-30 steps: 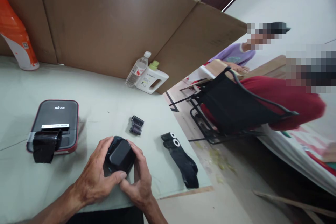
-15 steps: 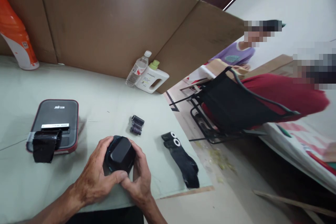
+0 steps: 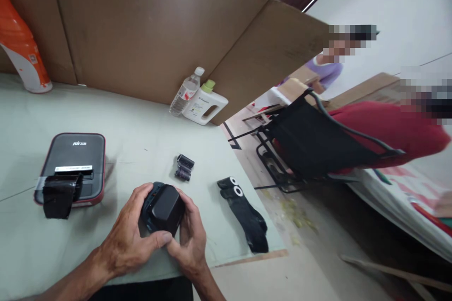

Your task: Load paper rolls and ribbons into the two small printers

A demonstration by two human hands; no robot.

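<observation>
Both hands hold a rounded black plastic device [image 3: 168, 209] above the near edge of the table. Its raised black cover sits beside a dark blue-green body [image 3: 149, 207], where a gap shows between the two. My left hand [image 3: 129, 235] wraps the left side, fingertips at the top and thumb along the near edge. Around the right side curl the fingers of my right hand [image 3: 192, 233], its thumb meeting the left thumb. The device's underside is hidden. Beyond it lie small dark cylindrical pieces [image 3: 184, 168], side by side.
A black label-printer-like machine [image 3: 76, 155] with a black strip hanging from it stands left. Right lies a black fabric-like item [image 3: 247, 214] with two white rings. A water bottle [image 3: 185, 91] and white jug [image 3: 205, 106] stand against cardboard [image 3: 141, 33]. People sit beyond a black chair [image 3: 300, 141].
The black cover has shifted slightly right, together with my right hand, and more of the blue-green body shows. My left hand has stayed almost still.
</observation>
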